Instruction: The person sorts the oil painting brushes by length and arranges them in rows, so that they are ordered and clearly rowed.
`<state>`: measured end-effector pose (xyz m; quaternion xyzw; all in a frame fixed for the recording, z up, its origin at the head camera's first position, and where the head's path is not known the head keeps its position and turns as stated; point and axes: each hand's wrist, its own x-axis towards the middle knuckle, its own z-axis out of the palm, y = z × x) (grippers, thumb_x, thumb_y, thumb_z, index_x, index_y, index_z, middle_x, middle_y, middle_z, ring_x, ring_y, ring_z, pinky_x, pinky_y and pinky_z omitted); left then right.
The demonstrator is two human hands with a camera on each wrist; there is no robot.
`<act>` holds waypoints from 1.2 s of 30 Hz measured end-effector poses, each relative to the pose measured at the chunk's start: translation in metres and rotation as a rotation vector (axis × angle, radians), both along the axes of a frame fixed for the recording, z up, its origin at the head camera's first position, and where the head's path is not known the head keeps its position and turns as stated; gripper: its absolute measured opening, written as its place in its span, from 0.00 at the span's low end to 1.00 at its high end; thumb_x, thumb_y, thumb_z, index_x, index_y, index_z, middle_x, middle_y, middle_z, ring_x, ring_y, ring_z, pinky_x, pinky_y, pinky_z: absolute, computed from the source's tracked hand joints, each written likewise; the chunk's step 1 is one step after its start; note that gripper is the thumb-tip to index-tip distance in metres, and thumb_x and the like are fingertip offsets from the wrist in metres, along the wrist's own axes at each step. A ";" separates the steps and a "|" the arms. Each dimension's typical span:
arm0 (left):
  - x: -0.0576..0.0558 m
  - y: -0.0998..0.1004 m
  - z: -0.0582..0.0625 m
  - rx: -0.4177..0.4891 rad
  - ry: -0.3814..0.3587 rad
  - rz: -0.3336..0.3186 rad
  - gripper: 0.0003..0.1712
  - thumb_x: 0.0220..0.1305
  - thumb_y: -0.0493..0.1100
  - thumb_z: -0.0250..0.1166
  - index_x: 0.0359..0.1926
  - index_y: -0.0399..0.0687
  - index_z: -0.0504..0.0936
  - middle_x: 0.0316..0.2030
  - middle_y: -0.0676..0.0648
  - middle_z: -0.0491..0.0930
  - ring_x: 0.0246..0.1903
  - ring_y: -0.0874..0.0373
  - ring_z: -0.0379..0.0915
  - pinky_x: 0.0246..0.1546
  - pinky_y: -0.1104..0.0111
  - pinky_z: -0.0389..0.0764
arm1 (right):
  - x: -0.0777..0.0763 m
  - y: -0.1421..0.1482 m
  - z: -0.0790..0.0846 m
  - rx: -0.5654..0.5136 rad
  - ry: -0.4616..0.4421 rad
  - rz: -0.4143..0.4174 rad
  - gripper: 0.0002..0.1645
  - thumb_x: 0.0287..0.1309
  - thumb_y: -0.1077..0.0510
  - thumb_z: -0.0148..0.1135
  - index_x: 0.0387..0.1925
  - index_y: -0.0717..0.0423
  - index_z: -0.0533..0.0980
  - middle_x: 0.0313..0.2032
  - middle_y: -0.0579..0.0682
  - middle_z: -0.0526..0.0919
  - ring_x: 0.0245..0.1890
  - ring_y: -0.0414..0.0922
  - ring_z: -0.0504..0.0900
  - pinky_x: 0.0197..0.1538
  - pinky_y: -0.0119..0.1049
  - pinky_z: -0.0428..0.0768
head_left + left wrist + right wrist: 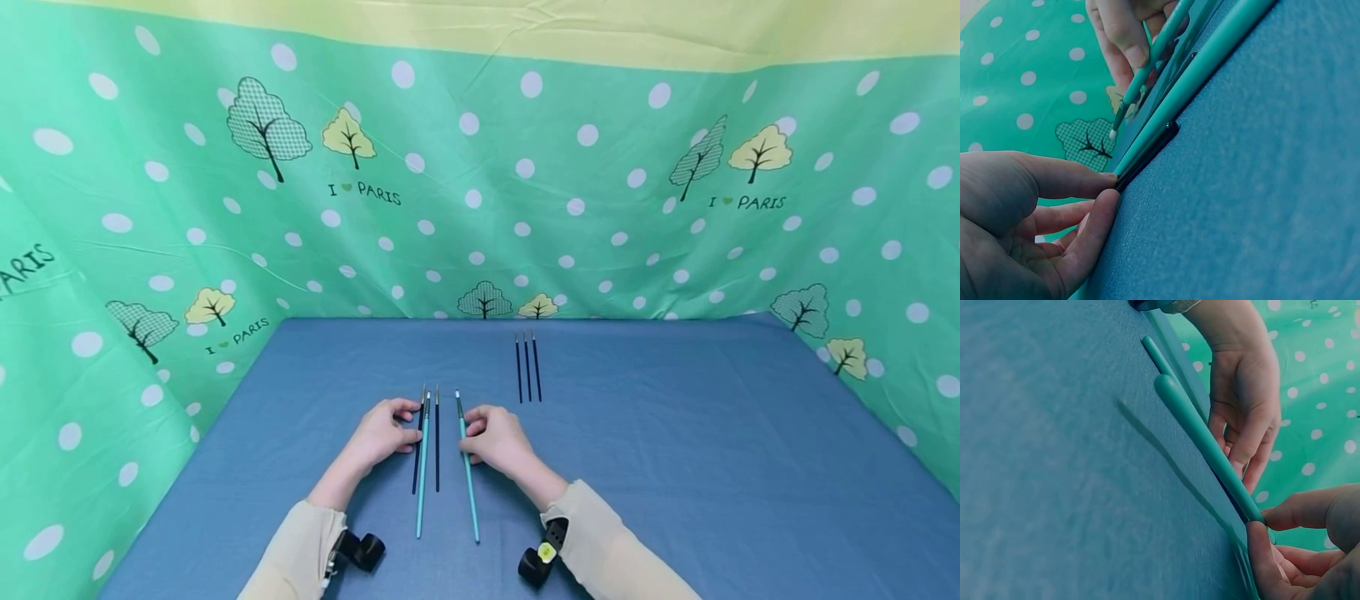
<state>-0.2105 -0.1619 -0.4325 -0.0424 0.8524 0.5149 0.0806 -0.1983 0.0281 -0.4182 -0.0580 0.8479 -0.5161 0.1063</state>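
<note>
Paintbrush in right hand; left of grip, three brushes, left hand at outer side; beyond, rightward, trio of brushes on table.

A slim turquoise-handled brush tilts, raised; a second turquoise-handled brush is positioned between two slim dark-handled brushes.

In the head view's lower middle, the left hand and right hand angle inward, each pinching.

Right grip pinching a teal handle, shadow on blue cloth, left grip beyond, dotted green fabric
</note>
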 end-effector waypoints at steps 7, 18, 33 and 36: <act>-0.001 -0.001 0.001 0.006 -0.006 -0.002 0.26 0.50 0.28 0.64 0.53 0.37 0.73 0.40 0.41 0.67 0.28 0.57 0.71 0.26 0.68 0.83 | 0.005 0.014 0.003 -0.005 0.004 0.009 0.23 0.46 0.67 0.64 0.48 0.64 0.74 0.28 0.50 0.76 0.21 0.40 0.78 0.24 0.30 0.82; -0.002 0.001 0.001 0.013 0.003 -0.004 0.26 0.50 0.28 0.64 0.53 0.38 0.73 0.40 0.41 0.67 0.27 0.57 0.71 0.26 0.68 0.83 | 0.007 0.035 0.001 0.009 0.004 -0.025 0.25 0.47 0.67 0.64 0.50 0.63 0.72 0.29 0.52 0.76 0.21 0.40 0.78 0.24 0.30 0.82; 0.001 0.001 0.003 0.019 -0.005 -0.005 0.26 0.50 0.28 0.64 0.53 0.36 0.73 0.40 0.41 0.66 0.27 0.57 0.71 0.26 0.68 0.83 | 0.017 0.059 0.002 0.026 0.016 -0.072 0.28 0.46 0.69 0.64 0.52 0.64 0.70 0.28 0.52 0.75 0.19 0.40 0.77 0.23 0.30 0.82; 0.001 0.000 0.004 0.019 -0.004 -0.004 0.26 0.50 0.28 0.64 0.53 0.36 0.73 0.40 0.40 0.66 0.28 0.57 0.70 0.26 0.68 0.83 | 0.019 0.061 0.000 0.025 0.010 -0.083 0.27 0.46 0.69 0.64 0.52 0.65 0.70 0.28 0.53 0.75 0.18 0.40 0.77 0.23 0.30 0.82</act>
